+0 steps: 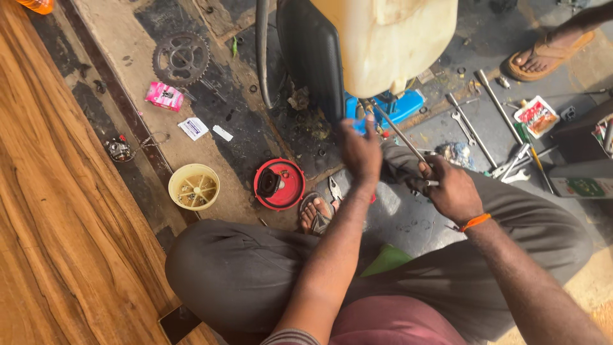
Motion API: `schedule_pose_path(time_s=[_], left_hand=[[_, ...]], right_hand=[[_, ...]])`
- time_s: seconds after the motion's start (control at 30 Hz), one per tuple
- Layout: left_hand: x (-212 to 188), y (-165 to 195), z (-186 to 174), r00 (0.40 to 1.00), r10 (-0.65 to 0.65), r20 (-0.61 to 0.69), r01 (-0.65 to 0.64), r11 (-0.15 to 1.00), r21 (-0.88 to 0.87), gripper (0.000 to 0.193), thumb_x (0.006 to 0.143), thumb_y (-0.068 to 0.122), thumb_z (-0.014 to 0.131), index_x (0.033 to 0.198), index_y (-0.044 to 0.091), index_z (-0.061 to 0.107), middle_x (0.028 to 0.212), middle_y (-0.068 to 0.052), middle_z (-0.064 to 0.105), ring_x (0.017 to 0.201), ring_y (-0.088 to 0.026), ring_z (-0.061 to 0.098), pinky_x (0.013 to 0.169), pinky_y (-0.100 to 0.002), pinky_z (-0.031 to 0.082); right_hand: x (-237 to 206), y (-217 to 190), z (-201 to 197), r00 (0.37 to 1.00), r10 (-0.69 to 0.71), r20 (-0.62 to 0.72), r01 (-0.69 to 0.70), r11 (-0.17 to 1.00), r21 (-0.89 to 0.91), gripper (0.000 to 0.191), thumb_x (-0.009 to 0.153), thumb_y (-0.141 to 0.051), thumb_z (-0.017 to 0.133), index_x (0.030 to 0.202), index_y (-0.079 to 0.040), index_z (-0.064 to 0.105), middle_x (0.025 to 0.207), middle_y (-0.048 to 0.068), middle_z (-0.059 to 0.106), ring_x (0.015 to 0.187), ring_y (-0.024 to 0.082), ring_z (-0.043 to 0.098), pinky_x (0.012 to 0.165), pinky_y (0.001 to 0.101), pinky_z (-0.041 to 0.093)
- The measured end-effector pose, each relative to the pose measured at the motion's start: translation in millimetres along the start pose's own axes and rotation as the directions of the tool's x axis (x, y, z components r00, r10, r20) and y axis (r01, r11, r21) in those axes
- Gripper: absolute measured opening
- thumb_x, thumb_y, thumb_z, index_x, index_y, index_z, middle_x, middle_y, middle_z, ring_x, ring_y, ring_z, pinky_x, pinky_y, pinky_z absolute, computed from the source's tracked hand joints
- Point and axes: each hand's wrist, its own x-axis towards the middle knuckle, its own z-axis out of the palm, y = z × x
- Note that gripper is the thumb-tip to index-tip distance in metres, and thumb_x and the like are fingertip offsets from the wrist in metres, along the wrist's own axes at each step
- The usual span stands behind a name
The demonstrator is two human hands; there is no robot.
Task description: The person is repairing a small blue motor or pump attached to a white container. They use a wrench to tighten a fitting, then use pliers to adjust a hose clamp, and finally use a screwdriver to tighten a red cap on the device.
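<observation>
While you are sitting cross-legged on the floor, your right hand [454,190] is gripping the lower end of a long metal rod [401,136], fingers clenched around it. That rod is running up toward eleven o'clock, its far tip meeting the underside of the cream plastic tank [386,45]. Your left hand [359,151] is reaching up to the same spot, fingers curled at the rod's top beside a blue part [402,105]; whether it is actually pinching anything you cannot tell from this head view.

At nine o'clock from your left hand, a red round cover [280,184] is lying on the floor, and a yellow bowl [194,186] is sitting farther out the same way. A toothed sprocket [181,59] is resting toward ten o'clock. Wrenches [465,124] are lying scattered at two o'clock from your right hand, and another person's sandalled foot [546,56] is showing beyond them.
</observation>
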Motion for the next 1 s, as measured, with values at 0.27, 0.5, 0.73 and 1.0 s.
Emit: schedule_pose_path(time_s=[0.27,0.5,0.73,1.0], left_hand=[[79.0,-28.3,-20.5,0.993,0.088,0.083,-0.093,0.994,0.056,0.09,0.071,0.06,0.082,0.127,-0.004,0.052,0.104,-0.031,0.07,0.096,-0.047,0.07,0.079,-0.053,0.059],[77.0,-26.6,-16.7,0.993,0.019,0.116,-0.036,0.989,0.144,0.08,0.073,0.06,0.082,0.122,0.002,0.057,0.102,-0.025,0.072,0.094,-0.045,0.072,0.079,-0.053,0.059],[48.5,-27.7,-29.2,0.993,0.108,0.055,-0.108,0.994,-0.009,0.086,0.079,0.058,0.08,0.127,-0.008,0.051,0.121,-0.031,0.06,0.108,-0.047,0.064,0.087,-0.052,0.054],[-22.1,-27.1,-5.1,0.706,-0.184,0.684,0.536,0.77,-0.346,0.05,0.104,0.045,0.052,0.122,0.0,0.064,0.082,-0.012,0.077,0.066,-0.021,0.075,0.061,-0.035,0.059]], right_hand=[[6.3,16.2,31.4,0.978,0.11,-0.179,-0.056,0.958,0.281,0.034,0.106,-0.033,0.062,0.094,-0.003,0.073,0.08,0.012,0.072,0.075,0.022,0.07,0.073,0.0366,0.051],[14.8,34.8,51.3,0.881,0.431,0.196,-0.407,0.478,0.779,0.037,0.102,-0.037,0.068,0.086,-0.003,0.068,0.06,-0.005,0.045,0.052,0.006,0.035,0.048,0.0275,0.025],[-4.3,25.3,38.7,0.979,0.201,0.041,-0.189,0.803,0.564,0.03,0.098,-0.035,0.068,0.098,-0.006,0.071,0.068,0.002,0.064,0.061,0.014,0.057,0.056,0.0317,0.042],[-63.3,-7.0,52.4,0.982,-0.034,-0.184,0.015,0.994,-0.104,0.029,0.101,-0.035,0.064,0.104,-0.007,0.066,0.074,0.017,0.067,0.073,0.039,0.066,0.068,0.0479,0.05]])
